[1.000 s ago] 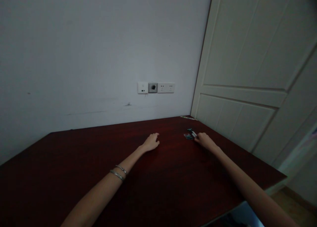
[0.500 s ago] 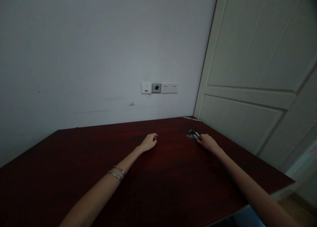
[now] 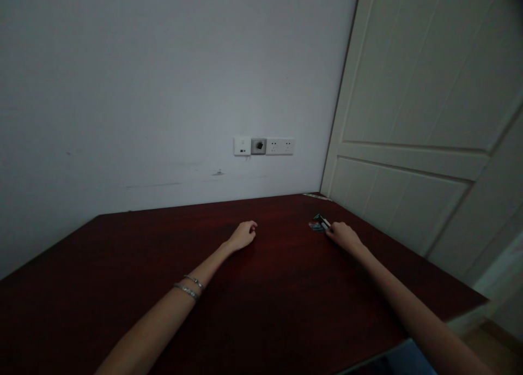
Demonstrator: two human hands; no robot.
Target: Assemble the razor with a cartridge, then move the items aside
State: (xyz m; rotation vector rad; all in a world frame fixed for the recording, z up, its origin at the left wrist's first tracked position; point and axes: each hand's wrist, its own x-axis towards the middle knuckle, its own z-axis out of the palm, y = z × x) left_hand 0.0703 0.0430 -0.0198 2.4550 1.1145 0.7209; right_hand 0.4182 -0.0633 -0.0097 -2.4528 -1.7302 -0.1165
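Both my arms stretch out over a dark red-brown table (image 3: 122, 266). My left hand (image 3: 243, 235) rests on the tabletop near its middle, fingers loosely curled, with nothing in it; two thin bracelets (image 3: 188, 285) circle that forearm. My right hand (image 3: 344, 235) lies further right, its fingertips closed on a small dark object with a white part (image 3: 322, 222). That object sits among a few small dark items (image 3: 316, 225) on the table, too small and dim to identify.
A white wall rises behind the table with a row of sockets (image 3: 263, 146). A cream panelled door (image 3: 425, 119) stands along the table's right side. A thin flat strip (image 3: 317, 196) lies at the far right corner. The table's right front edge drops to the floor.
My left hand's fingers have curled in from flat. My right hand has stayed at the small items, closing on the white-tipped one. The view shifted slightly left and up.
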